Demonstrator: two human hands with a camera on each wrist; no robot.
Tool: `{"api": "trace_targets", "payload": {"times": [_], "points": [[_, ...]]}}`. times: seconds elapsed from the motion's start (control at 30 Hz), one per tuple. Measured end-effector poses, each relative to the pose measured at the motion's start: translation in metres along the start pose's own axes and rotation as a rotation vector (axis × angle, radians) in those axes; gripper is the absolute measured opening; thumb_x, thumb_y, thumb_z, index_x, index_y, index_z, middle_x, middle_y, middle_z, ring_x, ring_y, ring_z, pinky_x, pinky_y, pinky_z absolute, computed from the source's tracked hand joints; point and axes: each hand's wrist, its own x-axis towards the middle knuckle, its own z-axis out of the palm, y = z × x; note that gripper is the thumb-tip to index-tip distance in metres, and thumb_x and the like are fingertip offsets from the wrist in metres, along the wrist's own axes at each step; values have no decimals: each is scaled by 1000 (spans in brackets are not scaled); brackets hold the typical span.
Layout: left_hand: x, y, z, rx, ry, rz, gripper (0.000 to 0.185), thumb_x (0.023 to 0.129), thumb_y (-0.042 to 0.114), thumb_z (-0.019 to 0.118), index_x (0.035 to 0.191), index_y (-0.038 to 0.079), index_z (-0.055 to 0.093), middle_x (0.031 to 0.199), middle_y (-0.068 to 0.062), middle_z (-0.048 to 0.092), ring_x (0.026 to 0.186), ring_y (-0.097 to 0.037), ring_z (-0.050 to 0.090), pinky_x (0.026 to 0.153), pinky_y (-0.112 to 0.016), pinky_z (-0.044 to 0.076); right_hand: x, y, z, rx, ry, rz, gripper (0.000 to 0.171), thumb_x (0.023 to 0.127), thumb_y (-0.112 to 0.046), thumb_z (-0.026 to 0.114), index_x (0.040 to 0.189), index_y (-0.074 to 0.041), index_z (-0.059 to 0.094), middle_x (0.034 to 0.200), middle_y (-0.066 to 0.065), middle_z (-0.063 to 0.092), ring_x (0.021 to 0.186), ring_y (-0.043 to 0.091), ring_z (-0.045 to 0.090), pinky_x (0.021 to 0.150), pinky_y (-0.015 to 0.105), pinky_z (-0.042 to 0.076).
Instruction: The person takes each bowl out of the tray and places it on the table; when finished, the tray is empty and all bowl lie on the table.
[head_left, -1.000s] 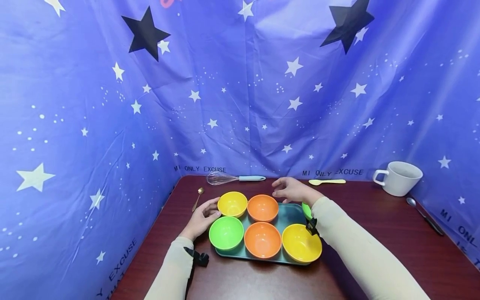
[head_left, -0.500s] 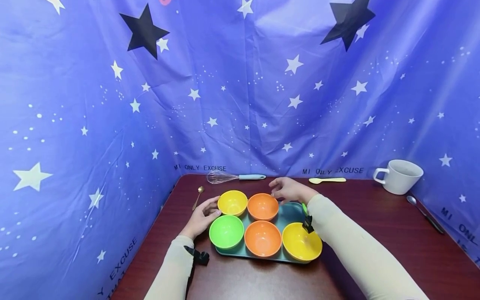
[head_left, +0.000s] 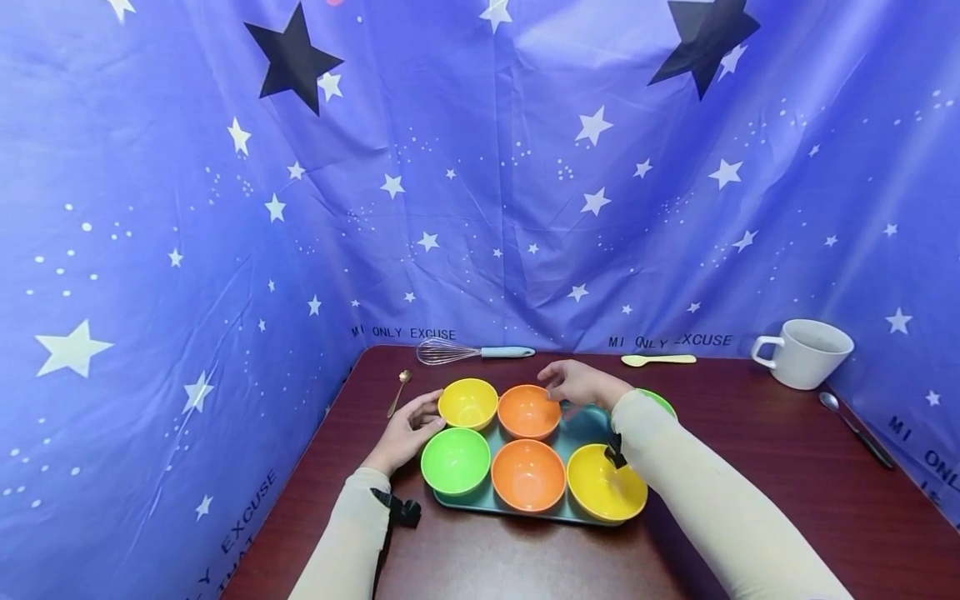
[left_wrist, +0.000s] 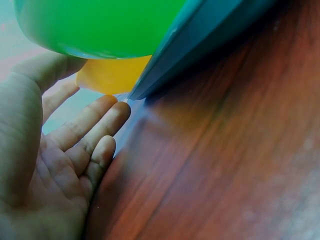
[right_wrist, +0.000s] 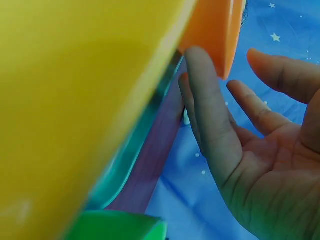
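A teal tray (head_left: 579, 430) on the dark wooden table holds a far yellow bowl (head_left: 467, 402), a far orange bowl (head_left: 528, 411), a near green bowl (head_left: 455, 461), a near orange bowl (head_left: 528, 475) and a near yellow bowl (head_left: 606, 493). Another green bowl (head_left: 657, 402) shows partly behind my right forearm. My left hand (head_left: 408, 427) lies with straight fingers at the tray's left edge (left_wrist: 210, 40), holding nothing. My right hand (head_left: 577, 385) is spread by the far orange bowl (right_wrist: 220, 30), one finger against its outer wall.
Along the back of the table (head_left: 750, 467) lie a whisk (head_left: 450, 352) and a cream spoon (head_left: 658, 360). A small gold spoon (head_left: 397, 392) lies left of the tray. A white mug (head_left: 810, 354) and a metal spoon (head_left: 855, 429) are at the right. Blue star cloth surrounds the table.
My right hand has shifted slightly left to the far orange bowl. The half-hidden green bowl now shows right of the forearm. The left hand has stayed put.
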Motion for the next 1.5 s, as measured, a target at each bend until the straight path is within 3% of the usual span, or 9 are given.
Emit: {"api": "trace_targets", "payload": {"times": [0.23,0.77,1.07,1.33,1.5], "points": [[-1,2,1,3,5,29,57,101,14,72,154,8,52,128,-19,69,109,-27,68,93,-31,54,-3,5,-3,-7,-20,5,45,97,4,65,141,2,57,125,24,61,105,34,68,73,48,63],[-1,2,1,4,8,-13,56,101,15,73,153,15,54,129,-14,69,111,-27,67,95,-30,52,1,9,1,34,-35,11,47,93,13,62,138,1,61,119,22,63,100,32,68,73,46,63],[-1,1,0,5,7,0,56,101,16,73,153,15,54,130,-16,69,112,-29,66,95,-30,52,0,9,-2,28,-3,17,45,93,14,61,136,0,65,118,20,66,94,30,70,74,46,63],[-1,2,0,7,14,1,56,100,17,73,153,14,54,130,-15,69,111,-27,66,96,-31,51,-7,3,-14,67,3,-58,49,93,12,62,141,3,60,117,22,66,85,29,72,74,46,63],[-1,2,1,15,8,-6,56,101,17,73,153,15,54,130,-14,69,112,-28,66,96,-31,52,-18,-5,-20,101,23,-100,50,93,11,64,143,1,59,119,22,66,85,30,73,79,55,60]]}}
